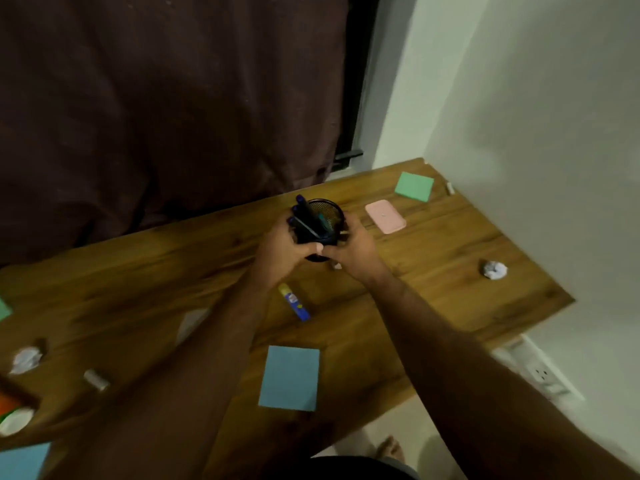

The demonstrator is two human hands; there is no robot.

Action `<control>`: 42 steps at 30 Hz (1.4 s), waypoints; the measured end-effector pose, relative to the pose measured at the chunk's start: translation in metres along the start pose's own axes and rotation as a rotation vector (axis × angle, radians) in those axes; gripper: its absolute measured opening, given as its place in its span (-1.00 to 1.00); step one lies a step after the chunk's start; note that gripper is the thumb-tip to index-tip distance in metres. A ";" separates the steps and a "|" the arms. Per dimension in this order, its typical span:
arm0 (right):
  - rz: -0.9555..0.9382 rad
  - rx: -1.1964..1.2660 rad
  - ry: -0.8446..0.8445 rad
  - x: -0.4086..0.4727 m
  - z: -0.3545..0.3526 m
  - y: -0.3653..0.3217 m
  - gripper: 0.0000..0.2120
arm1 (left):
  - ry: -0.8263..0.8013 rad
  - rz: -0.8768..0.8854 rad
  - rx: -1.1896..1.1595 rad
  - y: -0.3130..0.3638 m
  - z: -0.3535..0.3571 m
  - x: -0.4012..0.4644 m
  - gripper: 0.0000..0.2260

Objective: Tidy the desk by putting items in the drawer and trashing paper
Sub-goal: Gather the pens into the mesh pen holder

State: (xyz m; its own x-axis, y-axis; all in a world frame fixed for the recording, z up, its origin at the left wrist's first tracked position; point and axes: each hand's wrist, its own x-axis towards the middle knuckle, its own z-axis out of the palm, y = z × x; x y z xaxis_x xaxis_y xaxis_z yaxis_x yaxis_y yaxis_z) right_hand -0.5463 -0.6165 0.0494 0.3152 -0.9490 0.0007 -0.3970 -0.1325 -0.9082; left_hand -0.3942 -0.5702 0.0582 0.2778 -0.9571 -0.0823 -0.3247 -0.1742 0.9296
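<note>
Pens [304, 216] are bunched in the mesh pen cup [323, 226], gripped from both sides: left hand [282, 249] & right hand [349, 249], fingers curled round its wall, thumbs nearly meeting at the front. Cup should be kept upright w/ even squeeze so nothing tips out. Glue stick [294, 302] lies just below the grip; paper ball [493, 269] well to the right.

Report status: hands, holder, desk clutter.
Left hand and right hand both grip the black mesh pen holder, pens inside. Glue stick, blue notepad, crumpled paper on the desk.
</note>
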 end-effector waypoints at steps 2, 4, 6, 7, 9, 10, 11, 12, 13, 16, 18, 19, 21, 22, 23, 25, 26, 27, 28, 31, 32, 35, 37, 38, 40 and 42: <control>0.013 0.017 0.062 -0.007 -0.031 0.012 -0.35 | -0.067 0.027 -0.022 0.011 0.030 0.007 -0.33; 0.027 0.013 0.119 -0.017 -0.062 0.021 -0.35 | -0.130 0.050 -0.020 0.022 0.061 0.012 -0.30; 0.055 0.011 0.151 -0.027 -0.090 0.032 -0.31 | -0.173 0.068 -0.027 0.033 0.091 0.013 -0.29; 0.071 0.009 0.172 -0.033 -0.104 0.040 -0.29 | -0.196 0.082 -0.040 0.039 0.107 0.012 -0.30; 0.100 -0.033 0.219 -0.043 -0.134 0.054 -0.27 | -0.249 0.117 -0.054 0.052 0.141 0.009 -0.32; 0.110 -0.052 0.238 -0.047 -0.147 0.060 -0.27 | -0.270 0.131 -0.055 0.058 0.155 0.008 -0.32; 0.118 -0.058 0.263 -0.051 -0.161 0.068 -0.26 | -0.292 0.147 -0.054 0.064 0.171 0.007 -0.34; 0.120 -0.057 0.286 -0.056 -0.175 0.074 -0.26 | -0.310 0.163 -0.042 0.069 0.185 0.006 -0.35; 0.126 -0.059 0.311 -0.059 -0.187 0.079 -0.26 | -0.324 0.182 -0.024 0.073 0.199 0.006 -0.35; 0.151 -0.062 0.361 -0.069 -0.226 0.098 -0.27 | -0.356 0.203 0.000 0.089 0.239 0.006 -0.30; 0.156 -0.062 0.389 -0.077 -0.251 0.111 -0.29 | -0.381 0.209 0.005 0.100 0.270 0.004 -0.31; 0.159 -0.061 0.406 -0.081 -0.264 0.117 -0.29 | -0.396 0.212 0.005 0.104 0.285 0.003 -0.31; 0.174 -0.066 0.436 -0.090 -0.288 0.129 -0.30 | -0.436 0.224 -0.001 0.113 0.312 0.000 -0.31; 0.183 -0.067 0.451 -0.095 -0.299 0.134 -0.31 | -0.459 0.228 -0.011 0.118 0.325 -0.001 -0.31; 0.190 -0.063 0.467 -0.100 -0.311 0.140 -0.32 | -0.479 0.234 -0.023 0.122 0.339 -0.003 -0.31; 0.211 -0.050 0.488 -0.107 -0.329 0.150 -0.33 | -0.515 0.240 -0.028 0.130 0.360 -0.006 -0.33; 0.232 -0.041 0.499 -0.110 -0.336 0.157 -0.34 | -0.529 0.240 -0.022 0.132 0.370 -0.006 -0.34; 0.247 -0.033 0.511 -0.112 -0.342 0.163 -0.34 | -0.545 0.237 -0.013 0.133 0.379 -0.006 -0.33; 0.261 -0.024 0.524 -0.114 -0.346 0.167 -0.34 | -0.562 0.230 0.001 0.134 0.387 -0.005 -0.32; 0.300 -0.002 0.548 -0.117 -0.351 0.181 -0.32 | -0.617 0.225 0.071 0.132 0.403 0.002 -0.29; 0.319 0.003 0.556 -0.117 -0.351 0.185 -0.31 | -0.629 0.228 0.094 0.131 0.408 0.004 -0.30; 0.368 0.015 0.585 -0.115 -0.349 0.193 -0.33 | -0.647 0.233 0.134 0.132 0.418 0.007 -0.33; 0.389 0.011 0.599 -0.112 -0.348 0.198 -0.35 | -0.665 0.211 0.135 0.130 0.423 0.011 -0.34; 0.401 0.000 0.603 -0.110 -0.347 0.200 -0.35 | -0.670 0.199 0.132 0.129 0.427 0.012 -0.34; 0.417 -0.008 0.609 -0.108 -0.347 0.203 -0.36 | -0.662 0.191 0.135 0.127 0.431 0.014 -0.34; 0.430 -0.011 0.609 -0.105 -0.347 0.205 -0.38 | -0.647 0.170 0.130 0.124 0.435 0.017 -0.34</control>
State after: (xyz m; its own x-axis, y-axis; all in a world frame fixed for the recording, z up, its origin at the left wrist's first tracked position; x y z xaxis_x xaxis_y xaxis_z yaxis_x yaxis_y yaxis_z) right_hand -0.9596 -0.6435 0.0082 -0.4021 -0.9079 -0.1186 -0.3868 0.2859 -0.8767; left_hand -0.8228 -0.7086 0.0156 -0.3702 -0.9125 -0.1741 -0.4328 0.0036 0.9015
